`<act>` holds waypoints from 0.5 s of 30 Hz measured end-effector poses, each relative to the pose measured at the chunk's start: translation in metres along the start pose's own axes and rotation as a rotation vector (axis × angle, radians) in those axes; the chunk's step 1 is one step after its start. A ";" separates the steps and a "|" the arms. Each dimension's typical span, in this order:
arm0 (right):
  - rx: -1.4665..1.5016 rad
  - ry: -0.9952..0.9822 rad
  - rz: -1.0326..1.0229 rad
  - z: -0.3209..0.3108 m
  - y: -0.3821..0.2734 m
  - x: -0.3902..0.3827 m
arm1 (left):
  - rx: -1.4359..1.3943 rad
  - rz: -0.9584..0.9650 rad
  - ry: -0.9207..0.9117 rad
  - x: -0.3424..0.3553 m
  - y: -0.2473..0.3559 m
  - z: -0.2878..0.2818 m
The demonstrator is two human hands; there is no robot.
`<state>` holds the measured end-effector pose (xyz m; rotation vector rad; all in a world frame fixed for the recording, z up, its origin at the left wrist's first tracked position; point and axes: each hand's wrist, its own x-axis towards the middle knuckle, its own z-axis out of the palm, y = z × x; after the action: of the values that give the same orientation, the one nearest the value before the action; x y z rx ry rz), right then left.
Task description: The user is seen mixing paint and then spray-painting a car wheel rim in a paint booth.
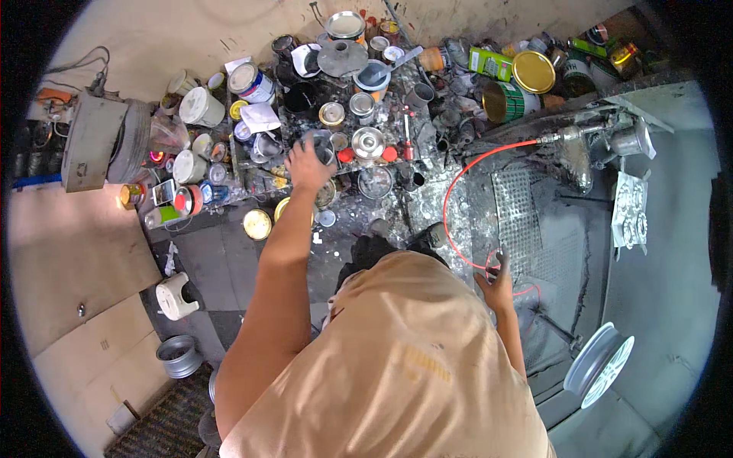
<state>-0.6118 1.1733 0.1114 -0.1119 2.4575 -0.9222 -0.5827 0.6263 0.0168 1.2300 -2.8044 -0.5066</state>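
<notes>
Over the paint-stained bench, my left hand [308, 165] reaches forward with its fingers around a dark, see-through cup [324, 148]. A silver can with a round lid [369, 143] stands just to the right of it, between two red pieces. My right hand [496, 284] is low on the right, away from the bench, its fingers curled around a small thing too unclear to name. The red air hose [446, 204] loops down from the spray gun [588, 145] and passes right beside those fingers.
Paint cans, lids and tubs crowd the bench, among them a white tub [201, 107] and a blue-labelled can [252, 82]. A white stool [176, 296] and a wheel rim [179, 356] stand on the floor at left. Another rim [600, 365] is mounted at right.
</notes>
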 end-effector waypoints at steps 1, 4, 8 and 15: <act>0.068 -0.014 0.057 -0.007 0.005 -0.003 | -0.005 -0.001 -0.006 0.002 0.000 0.002; 0.055 0.060 0.018 -0.017 0.021 -0.007 | -0.016 0.007 0.043 0.004 0.006 0.005; 0.043 0.120 -0.074 -0.031 0.040 0.010 | -0.025 -0.049 0.011 -0.004 0.022 -0.004; -0.017 0.053 -0.086 -0.102 0.019 0.076 | 0.236 -0.035 0.099 -0.001 0.018 0.001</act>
<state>-0.7255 1.2295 0.1319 -0.2029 2.5267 -0.9522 -0.5946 0.6384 0.0213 1.3045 -2.8250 -0.1132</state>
